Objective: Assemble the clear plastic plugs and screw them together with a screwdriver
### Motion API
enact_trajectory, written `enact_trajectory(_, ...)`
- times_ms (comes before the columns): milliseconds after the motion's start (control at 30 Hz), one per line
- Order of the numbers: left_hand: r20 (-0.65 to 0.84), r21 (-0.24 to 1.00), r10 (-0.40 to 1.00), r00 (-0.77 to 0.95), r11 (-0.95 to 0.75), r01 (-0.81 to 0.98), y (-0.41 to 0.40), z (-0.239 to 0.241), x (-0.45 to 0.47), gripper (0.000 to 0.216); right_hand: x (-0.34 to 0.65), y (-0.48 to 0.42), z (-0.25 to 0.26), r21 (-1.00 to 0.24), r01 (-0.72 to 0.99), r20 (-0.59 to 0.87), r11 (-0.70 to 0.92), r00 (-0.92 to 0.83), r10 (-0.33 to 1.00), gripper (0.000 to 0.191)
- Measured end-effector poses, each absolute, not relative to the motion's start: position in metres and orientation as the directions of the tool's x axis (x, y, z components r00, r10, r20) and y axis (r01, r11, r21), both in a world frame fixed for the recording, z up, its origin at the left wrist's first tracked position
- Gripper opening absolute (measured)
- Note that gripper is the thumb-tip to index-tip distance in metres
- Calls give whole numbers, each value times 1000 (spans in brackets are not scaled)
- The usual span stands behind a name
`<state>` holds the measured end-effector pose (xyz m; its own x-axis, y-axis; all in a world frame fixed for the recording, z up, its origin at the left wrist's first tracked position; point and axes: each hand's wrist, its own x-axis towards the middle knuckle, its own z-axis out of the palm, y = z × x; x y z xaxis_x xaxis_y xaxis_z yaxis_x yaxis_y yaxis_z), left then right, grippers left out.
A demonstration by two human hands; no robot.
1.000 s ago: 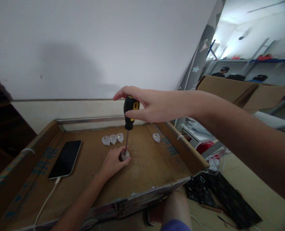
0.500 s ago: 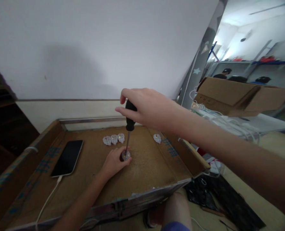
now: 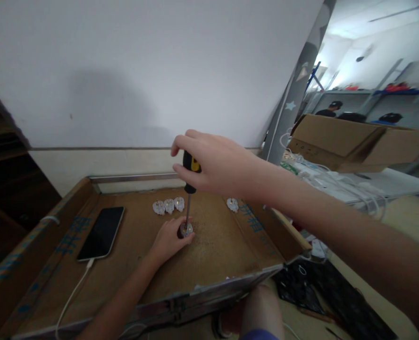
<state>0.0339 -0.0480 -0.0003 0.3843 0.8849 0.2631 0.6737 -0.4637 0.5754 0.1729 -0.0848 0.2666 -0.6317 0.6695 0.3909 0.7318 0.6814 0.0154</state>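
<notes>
My right hand [image 3: 205,160] is closed around the black and yellow handle of a screwdriver [image 3: 189,182], which stands nearly upright. Its tip meets a small clear plastic part with metal contacts [image 3: 186,230]. On the cardboard, my left hand [image 3: 170,237] pinches that part between thumb and fingers. Behind it, a row of similar clear plastic parts [image 3: 169,206] lies close together. One more clear part [image 3: 232,204] lies apart on the right. The exact kind of these parts is too small to make out.
The work surface is a cardboard-lined tray [image 3: 209,269] with raised sides. A phone [image 3: 102,233] with a white charging cable [image 3: 71,295] lies at its left. To the right are a table with tangled white cables [image 3: 337,179] and an open carton [image 3: 337,137]. People sit farther back.
The screwdriver handle has turned, so its yellow patch now shows, and my right fingers have shifted on it. My left hand keeps its hold on the clear part.
</notes>
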Motion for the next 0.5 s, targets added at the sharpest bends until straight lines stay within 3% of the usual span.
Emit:
enact_trajectory(133, 277, 588, 880, 385, -472, 657, -48, -1, 34, 39, 177, -85, 270, -240, 538, 262, 808, -766, 587, 30)
enact_trajectory(200, 285, 589, 877, 387, -479, 651, -47, -2, 34, 39, 176, -85, 267, -168, 596, 325, 785, -718, 615, 25)
enact_trajectory(300, 286, 589, 877, 386, -479, 651, -47, -3, 34, 39, 172, -83, 262, 51, 755, 446, 654, -603, 661, 31)
enact_trajectory(367, 287, 592, 877, 384, -478, 649, -47, -3, 34, 39, 172, -83, 263, 108, 782, 454, 614, -588, 670, 33)
enact_trajectory(433, 290, 595, 877, 382, -478, 646, -46, -4, 33, 39, 174, -84, 267, 41, 722, 401, 690, -645, 651, 26)
enact_trajectory(500, 292, 597, 878, 378, -476, 645, -46, -5, 33, 39, 177, -83, 271, -131, 573, 313, 809, -750, 582, 27)
